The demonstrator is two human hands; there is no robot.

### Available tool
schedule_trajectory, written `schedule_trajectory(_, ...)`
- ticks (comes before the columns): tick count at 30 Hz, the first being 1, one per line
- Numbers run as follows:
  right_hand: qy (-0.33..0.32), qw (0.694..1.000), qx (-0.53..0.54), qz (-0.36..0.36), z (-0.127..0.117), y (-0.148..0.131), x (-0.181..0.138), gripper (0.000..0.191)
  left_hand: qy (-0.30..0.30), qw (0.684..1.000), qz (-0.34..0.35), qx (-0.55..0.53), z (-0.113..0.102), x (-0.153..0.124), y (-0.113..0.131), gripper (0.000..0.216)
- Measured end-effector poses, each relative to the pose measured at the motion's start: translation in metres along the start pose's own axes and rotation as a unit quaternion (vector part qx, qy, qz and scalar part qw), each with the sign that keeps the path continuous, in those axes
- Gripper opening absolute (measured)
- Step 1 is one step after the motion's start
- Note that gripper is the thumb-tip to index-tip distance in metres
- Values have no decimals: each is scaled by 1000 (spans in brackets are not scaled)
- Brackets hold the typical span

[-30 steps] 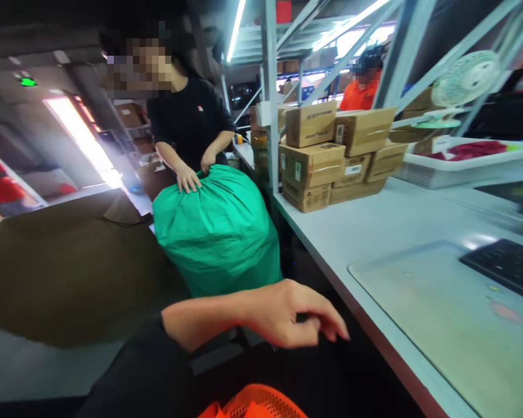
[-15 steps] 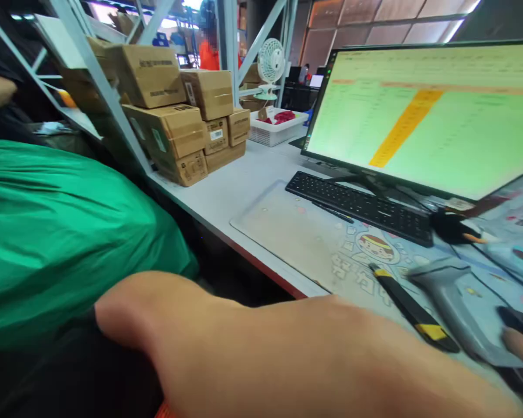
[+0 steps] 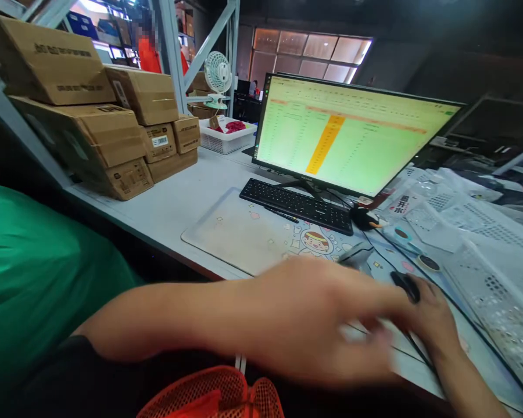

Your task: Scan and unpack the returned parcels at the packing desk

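My left hand [image 3: 318, 319] reaches across the desk front, blurred by motion. Its thumb and fingers look apart, with nothing visible between them. My right hand [image 3: 433, 316] rests over a black computer mouse [image 3: 405, 284] at the right of the desk mat [image 3: 226, 232]. Just behind my left hand, part of a grey handheld barcode scanner [image 3: 358, 255] shows; the rest is covered. Beyond it lie a black pen [image 3: 282, 215] and a black keyboard [image 3: 296, 204], below a monitor [image 3: 344, 136] with a spreadsheet.
Cardboard boxes [image 3: 108, 139] are stacked at the left by a metal rack post. A white basket [image 3: 230, 139] stands behind, near a small fan [image 3: 218, 75]. Clear plastic bags and white trays [image 3: 483, 232] crowd the right. Green cloth [image 3: 35, 267] lies at left; a person in orange is behind.
The view has turned right and drawn back. My left hand has come into view, now over where the box cutter lay and partly over the scanner. My right hand remains at the mouse.
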State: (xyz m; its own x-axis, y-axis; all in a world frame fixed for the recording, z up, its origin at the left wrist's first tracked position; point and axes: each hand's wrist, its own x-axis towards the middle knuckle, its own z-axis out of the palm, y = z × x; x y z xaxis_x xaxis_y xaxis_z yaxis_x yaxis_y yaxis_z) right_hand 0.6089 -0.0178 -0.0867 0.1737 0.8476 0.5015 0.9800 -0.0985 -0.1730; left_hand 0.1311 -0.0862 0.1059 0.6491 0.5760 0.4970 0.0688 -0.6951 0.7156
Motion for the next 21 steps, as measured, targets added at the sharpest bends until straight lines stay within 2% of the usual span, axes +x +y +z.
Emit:
schedule_trajectory(1, 1, 1000, 5, 3, 0, -1, 0, 57, 24, 1000, -17, 3, -2, -1, -18, 20)
schedule_trajectory(3, 4, 1000, 5, 12, 0, -1, 0, 59, 116, 989, -90, 12, -2, -12, -65, 18)
schedule_trajectory(6, -7, 999, 5, 34, -1, -1, 0, 63, 228, 951, -208, -4, 1, -43, -140, 20)
schedule_trajectory(8, -18, 999, 7, 46, -2, -3, -1, 64, 257, 931, -258, -35, 3, -62, -176, 19)
schedule_trajectory(10, -22, 998, 6, 50, -4, -4, -1, 64, 277, 920, -266, -73, 3, -73, -196, 21)
schedule_trajectory(12, -16, 999, 5, 46, -3, -5, -2, 64, 293, 919, -249, -87, 3, -75, -197, 27)
schedule_trajectory(14, -1, 999, 8, 39, -1, -4, -3, 63, 295, 928, -202, -100, 4, -69, -182, 33)
schedule_trajectory(16, 12, 999, 12, 29, 1, -2, -4, 61, 275, 941, -104, -166, 3, -59, -154, 40)
schedule_trajectory(18, 18, 999, 13, 23, 2, -1, -5, 60, 228, 940, 2, -255, 3, -51, -120, 50)
schedule_trajectory(19, 17, 1000, 13, 22, 2, -1, -5, 60, 205, 937, 35, -280, 3, -48, -104, 56)
schedule_trajectory(21, 8, 1000, 13, 26, -1, -3, -5, 60, 199, 937, 51, -282, 4, -45, -80, 62)
